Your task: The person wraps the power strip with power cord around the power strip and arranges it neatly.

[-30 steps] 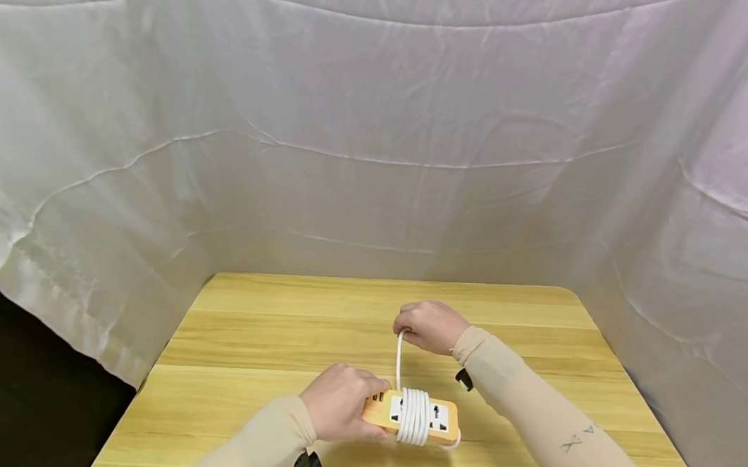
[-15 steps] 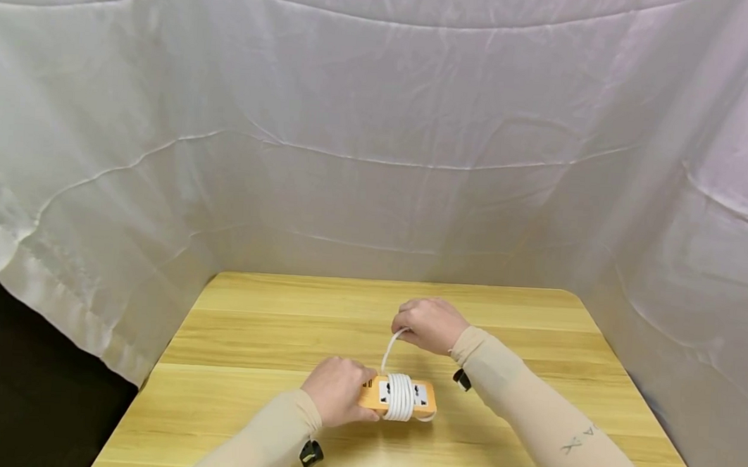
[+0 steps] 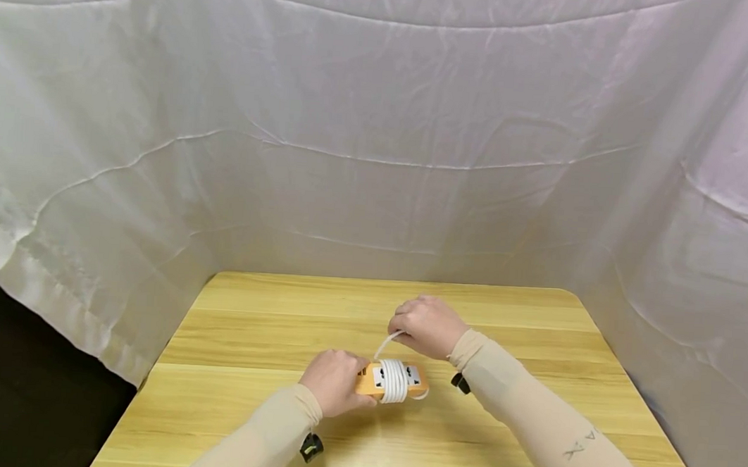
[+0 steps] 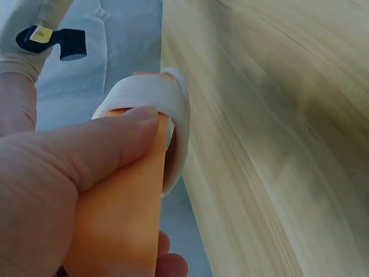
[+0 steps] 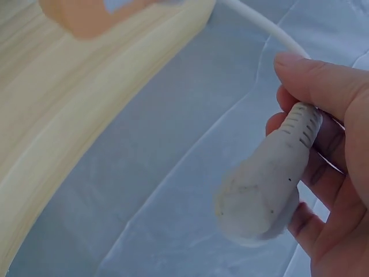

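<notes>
My left hand (image 3: 333,383) grips the left end of an orange power strip (image 3: 418,389), thumb along one side and fingers round the other. Several turns of white cord (image 3: 394,381) circle the strip's middle, between its white socket panels. In the left wrist view the thumb tip lies right against the wound cord (image 4: 144,95). Beyond the strip, my right hand (image 3: 428,326) pinches the free stretch of cord (image 5: 271,26) just where it joins the plug. The white plug (image 5: 259,179), with its ribbed neck, hangs below the thumb in the right wrist view; its prongs are hidden.
Both hands work above a wood-grain table (image 3: 248,326). Pale fabric curtains (image 3: 378,156) enclose it at the back and sides. A dark area (image 3: 30,378) shows at the lower left. Black wrist devices (image 3: 311,447) sit under both wrists.
The power strip has moved away from me and to the left with my left hand, and has tilted. The free cord between strip and right hand is shorter and slanted. The right hand has barely moved.
</notes>
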The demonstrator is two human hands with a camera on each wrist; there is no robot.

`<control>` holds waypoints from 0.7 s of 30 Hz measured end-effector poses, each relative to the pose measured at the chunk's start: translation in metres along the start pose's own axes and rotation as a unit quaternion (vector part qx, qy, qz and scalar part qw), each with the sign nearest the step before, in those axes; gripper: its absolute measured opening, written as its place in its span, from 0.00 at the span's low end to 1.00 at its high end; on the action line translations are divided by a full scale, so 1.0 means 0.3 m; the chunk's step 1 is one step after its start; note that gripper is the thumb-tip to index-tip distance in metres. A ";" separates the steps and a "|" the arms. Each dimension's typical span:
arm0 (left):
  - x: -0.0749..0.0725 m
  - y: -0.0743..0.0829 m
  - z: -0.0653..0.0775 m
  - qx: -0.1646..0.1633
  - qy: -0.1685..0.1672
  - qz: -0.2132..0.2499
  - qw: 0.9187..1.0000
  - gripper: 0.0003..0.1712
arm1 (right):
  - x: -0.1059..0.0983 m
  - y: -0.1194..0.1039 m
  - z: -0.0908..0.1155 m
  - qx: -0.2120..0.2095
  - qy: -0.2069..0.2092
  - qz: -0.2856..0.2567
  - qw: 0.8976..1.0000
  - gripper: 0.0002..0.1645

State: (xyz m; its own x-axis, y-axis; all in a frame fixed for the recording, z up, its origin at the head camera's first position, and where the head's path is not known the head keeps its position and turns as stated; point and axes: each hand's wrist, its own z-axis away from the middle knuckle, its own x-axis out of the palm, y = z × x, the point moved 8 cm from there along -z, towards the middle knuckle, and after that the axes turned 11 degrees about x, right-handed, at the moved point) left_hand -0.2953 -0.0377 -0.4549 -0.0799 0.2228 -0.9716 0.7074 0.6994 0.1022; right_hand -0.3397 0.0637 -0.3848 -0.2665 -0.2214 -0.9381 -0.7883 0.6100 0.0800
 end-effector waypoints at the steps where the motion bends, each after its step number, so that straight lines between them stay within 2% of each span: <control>1: -0.001 -0.004 0.000 -0.004 0.002 0.003 1.000 0.37 | -0.002 -0.003 0.002 0.000 0.001 0.002 1.000 0.05; 10: -0.003 -0.044 -0.003 -0.043 0.023 0.015 0.999 0.30 | -0.016 -0.027 0.028 0.019 0.014 -0.010 1.000 0.05; 14: -0.014 -0.059 -0.002 -0.056 0.048 0.008 0.997 0.29 | -0.017 -0.042 0.044 0.037 0.022 -0.015 0.999 0.06; 21: -0.049 -0.095 -0.001 -0.079 0.104 -0.004 0.991 0.29 | -0.026 -0.083 0.071 0.062 0.072 -0.027 0.995 0.08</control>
State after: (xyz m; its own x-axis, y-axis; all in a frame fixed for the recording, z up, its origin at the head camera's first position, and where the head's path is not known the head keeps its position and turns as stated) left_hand -0.3146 -0.0607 -0.4434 -0.2400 0.3402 -0.9092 0.5889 0.7956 0.1422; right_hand -0.3061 0.0664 -0.3865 -0.3088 -0.3585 -0.8810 -0.7318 0.6812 -0.0207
